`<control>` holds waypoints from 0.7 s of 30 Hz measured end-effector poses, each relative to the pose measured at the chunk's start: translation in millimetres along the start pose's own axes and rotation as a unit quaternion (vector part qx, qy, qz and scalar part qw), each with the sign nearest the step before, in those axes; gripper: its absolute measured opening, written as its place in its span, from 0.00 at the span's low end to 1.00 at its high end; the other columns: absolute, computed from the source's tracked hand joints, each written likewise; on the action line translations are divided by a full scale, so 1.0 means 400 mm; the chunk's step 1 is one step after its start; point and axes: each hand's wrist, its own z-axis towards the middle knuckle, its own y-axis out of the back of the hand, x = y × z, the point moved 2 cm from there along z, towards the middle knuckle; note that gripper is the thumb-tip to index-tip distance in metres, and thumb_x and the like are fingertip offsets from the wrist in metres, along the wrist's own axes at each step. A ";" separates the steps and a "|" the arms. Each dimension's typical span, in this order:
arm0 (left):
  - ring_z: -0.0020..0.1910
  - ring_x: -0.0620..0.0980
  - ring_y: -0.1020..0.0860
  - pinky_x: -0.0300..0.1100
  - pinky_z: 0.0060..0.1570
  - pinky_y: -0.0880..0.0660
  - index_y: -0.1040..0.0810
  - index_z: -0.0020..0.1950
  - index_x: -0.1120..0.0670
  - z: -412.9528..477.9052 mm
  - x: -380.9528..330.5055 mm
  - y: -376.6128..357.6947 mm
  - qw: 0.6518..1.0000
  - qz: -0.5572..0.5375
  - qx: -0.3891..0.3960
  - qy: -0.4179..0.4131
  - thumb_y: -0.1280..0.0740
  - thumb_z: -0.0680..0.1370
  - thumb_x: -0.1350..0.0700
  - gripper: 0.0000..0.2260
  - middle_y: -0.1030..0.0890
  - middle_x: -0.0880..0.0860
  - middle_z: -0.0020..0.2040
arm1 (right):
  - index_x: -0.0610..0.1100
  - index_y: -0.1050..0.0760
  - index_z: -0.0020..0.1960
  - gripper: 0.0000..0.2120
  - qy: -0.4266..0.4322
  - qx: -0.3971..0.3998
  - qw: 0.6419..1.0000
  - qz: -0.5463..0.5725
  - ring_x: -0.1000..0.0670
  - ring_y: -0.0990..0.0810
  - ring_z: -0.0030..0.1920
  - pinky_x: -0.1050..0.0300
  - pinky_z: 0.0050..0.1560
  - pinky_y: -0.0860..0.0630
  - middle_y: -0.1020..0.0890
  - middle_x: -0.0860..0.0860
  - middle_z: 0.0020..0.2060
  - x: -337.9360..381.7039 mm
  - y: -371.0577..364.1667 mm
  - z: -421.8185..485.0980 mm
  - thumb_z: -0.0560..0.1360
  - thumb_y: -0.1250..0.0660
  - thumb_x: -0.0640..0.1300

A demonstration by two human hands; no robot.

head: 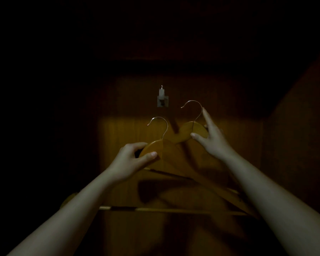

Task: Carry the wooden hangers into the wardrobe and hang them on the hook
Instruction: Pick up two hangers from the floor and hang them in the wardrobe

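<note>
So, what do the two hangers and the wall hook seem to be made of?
Both hangers, the left hanger and the right hanger, look like smooth wood with an even amber finish; in this dim light I cannot tell whether it is varnish. Their curved tops are thin shiny wire, probably metal. The wall hook is pale grey, metal or plastic; too dark to tell.

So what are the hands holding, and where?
Each hand holds a wooden hanger at its curved top: the left hand the nearer hanger, the right hand the farther hanger.

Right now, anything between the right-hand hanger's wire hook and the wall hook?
No. In the head view, only bare wardrobe back panel separates the right hanger's wire hook from the wall hook.
</note>
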 end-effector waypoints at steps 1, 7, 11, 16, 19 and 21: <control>0.42 0.45 0.18 0.37 0.39 0.22 0.20 0.50 0.54 0.018 0.002 -0.002 1.000 0.002 -0.002 0.000 0.35 0.73 0.47 0.13 0.18 0.51 0.43 | 0.56 0.58 0.76 0.41 0.007 0.000 1.000 0.007 0.44 0.37 0.72 0.45 0.69 0.37 0.43 0.49 0.76 -0.002 0.000 0.026 0.74 0.33 0.45; 0.46 0.51 0.18 0.53 0.48 0.20 0.20 0.52 0.55 0.083 0.058 -0.023 1.000 0.011 -0.020 0.016 0.34 0.72 0.44 0.17 0.17 0.55 0.48 | 0.59 0.61 0.75 0.43 0.033 0.012 0.999 0.004 0.41 0.41 0.73 0.37 0.71 0.40 0.44 0.48 0.76 -0.025 -0.038 0.176 0.75 0.34 0.43; 0.40 0.44 0.19 0.38 0.36 0.23 0.21 0.50 0.51 0.108 0.096 -0.039 0.999 0.015 -0.023 0.039 0.34 0.72 0.46 0.12 0.18 0.51 0.44 | 0.57 0.59 0.75 0.40 0.029 0.033 0.999 -0.006 0.42 0.47 0.76 0.34 0.72 0.47 0.45 0.47 0.76 -0.028 -0.084 0.255 0.76 0.35 0.43; 0.47 0.43 0.19 0.40 0.46 0.21 0.21 0.52 0.50 0.140 0.113 -0.023 0.997 0.047 -0.023 0.051 0.34 0.73 0.47 0.11 0.18 0.48 0.47 | 0.50 0.54 0.76 0.36 -0.027 0.057 0.998 0.012 0.43 0.49 0.76 0.44 0.73 0.47 0.46 0.44 0.76 -0.049 -0.130 0.332 0.77 0.37 0.45; 0.47 0.42 0.19 0.38 0.45 0.22 0.21 0.52 0.51 0.152 0.124 -0.013 0.996 0.066 -0.024 0.051 0.34 0.74 0.48 0.11 0.18 0.48 0.48 | 0.46 0.52 0.76 0.33 -0.050 0.065 0.997 0.015 0.43 0.46 0.75 0.48 0.72 0.43 0.45 0.43 0.75 -0.063 -0.148 0.354 0.77 0.38 0.43; 0.47 0.42 0.19 0.37 0.44 0.22 0.21 0.53 0.52 0.157 0.131 -0.008 0.996 0.071 -0.030 0.050 0.34 0.74 0.49 0.11 0.18 0.48 0.48 | 0.45 0.50 0.76 0.32 -0.042 0.067 0.997 0.008 0.43 0.43 0.74 0.48 0.72 0.41 0.42 0.43 0.74 -0.059 -0.163 0.367 0.77 0.38 0.40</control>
